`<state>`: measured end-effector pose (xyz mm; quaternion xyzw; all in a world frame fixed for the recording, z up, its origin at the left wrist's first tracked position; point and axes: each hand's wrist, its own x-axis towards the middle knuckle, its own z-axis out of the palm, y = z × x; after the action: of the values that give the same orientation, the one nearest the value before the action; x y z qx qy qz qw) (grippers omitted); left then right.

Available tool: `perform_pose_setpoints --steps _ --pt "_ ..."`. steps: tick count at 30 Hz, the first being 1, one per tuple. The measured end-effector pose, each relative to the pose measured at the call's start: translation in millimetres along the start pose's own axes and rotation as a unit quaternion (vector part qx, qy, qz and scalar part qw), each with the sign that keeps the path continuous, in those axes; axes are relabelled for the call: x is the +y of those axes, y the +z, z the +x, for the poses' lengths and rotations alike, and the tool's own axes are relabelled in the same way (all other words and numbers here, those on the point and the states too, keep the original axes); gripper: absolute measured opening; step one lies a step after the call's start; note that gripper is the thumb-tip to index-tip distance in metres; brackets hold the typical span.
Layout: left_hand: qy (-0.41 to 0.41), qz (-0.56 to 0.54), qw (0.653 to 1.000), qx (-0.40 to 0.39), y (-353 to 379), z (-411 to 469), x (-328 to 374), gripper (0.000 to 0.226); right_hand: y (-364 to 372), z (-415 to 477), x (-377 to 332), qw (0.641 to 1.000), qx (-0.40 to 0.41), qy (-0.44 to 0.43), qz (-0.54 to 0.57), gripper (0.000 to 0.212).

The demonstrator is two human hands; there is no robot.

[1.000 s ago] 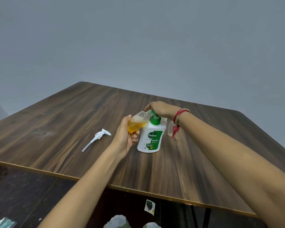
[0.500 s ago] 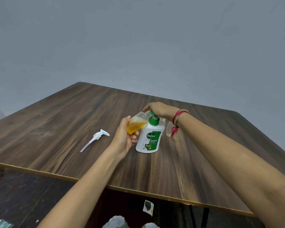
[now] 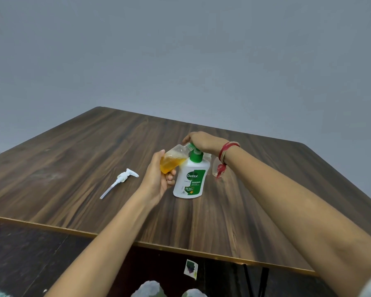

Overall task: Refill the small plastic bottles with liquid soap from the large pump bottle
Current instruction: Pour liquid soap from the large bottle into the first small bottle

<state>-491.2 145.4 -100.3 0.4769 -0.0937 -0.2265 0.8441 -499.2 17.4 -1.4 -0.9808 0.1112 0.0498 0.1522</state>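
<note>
A white Dettol pump bottle (image 3: pixel 190 181) with a green pump stands upright near the middle of the wooden table (image 3: pixel 73 168). My right hand (image 3: pixel 204 141) rests on top of its pump head, fingers curled over it. My left hand (image 3: pixel 159 179) holds a small clear bottle (image 3: pixel 172 160), tilted with its mouth up against the pump spout; orange soap fills its lower half. Another small clear bottle (image 3: pixel 215 168) stands behind my right wrist, mostly hidden.
A loose white pump with its dip tube (image 3: pixel 120 182) lies on the table to the left of my left hand. The table's front edge runs below my forearms. A small card (image 3: pixel 191 269) lies on the dark floor beneath.
The hands and both bottles keep the same pose; only the view has shifted slightly. The soap level in the small bottle looks about the same.
</note>
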Motion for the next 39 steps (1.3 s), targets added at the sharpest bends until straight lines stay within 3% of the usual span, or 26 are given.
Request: perform_pose_setpoints --steps 18,27,39 --pt "-0.016 0.024 0.999 0.041 -2.4 -1.2 13.4 0.032 2.0 7.9 1.5 1.000 0.004 0.014 -0.021 0.040" --pt "-0.043 0.006 0.999 0.028 -1.9 -1.3 8.2 0.036 4.3 3.6 2.4 1.000 -0.018 0.005 -0.001 0.045" --pt "-0.019 -0.006 1.000 0.007 -1.0 1.8 -0.7 0.038 0.0 5.3 1.9 0.999 -0.016 0.019 0.041 0.040"
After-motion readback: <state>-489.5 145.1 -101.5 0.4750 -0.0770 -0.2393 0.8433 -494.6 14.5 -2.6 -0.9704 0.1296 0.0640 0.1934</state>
